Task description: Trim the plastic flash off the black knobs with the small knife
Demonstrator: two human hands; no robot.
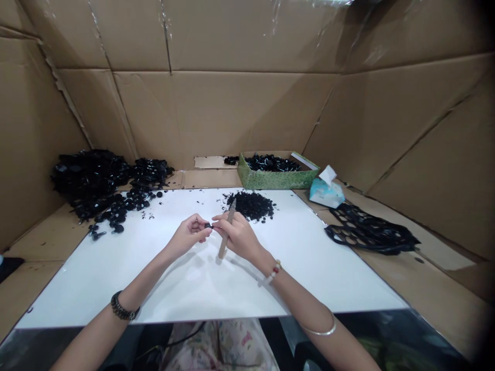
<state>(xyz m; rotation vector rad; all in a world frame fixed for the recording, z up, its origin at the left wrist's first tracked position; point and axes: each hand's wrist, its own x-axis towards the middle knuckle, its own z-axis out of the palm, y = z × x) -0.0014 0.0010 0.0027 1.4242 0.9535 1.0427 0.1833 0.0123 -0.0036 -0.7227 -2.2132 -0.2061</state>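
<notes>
My left hand (189, 234) pinches a small black plastic part (208, 225) over the white board (309, 268). My right hand (237, 234) meets it at the part, fingers closed around a thin tan stick-like tool (223, 248) that runs from above the knuckles down to the board. Just behind the hands lies a small heap of black trimmings (251, 204). A big pile of black plastic parts (104, 183) sits at the far left.
A green patterned box (276, 179) with black parts stands at the back. A tissue pack (327, 191) is to its right, and black honeycomb-shaped frames (369, 232) lie on the right. Cardboard walls (232, 103) close in the bench on three sides.
</notes>
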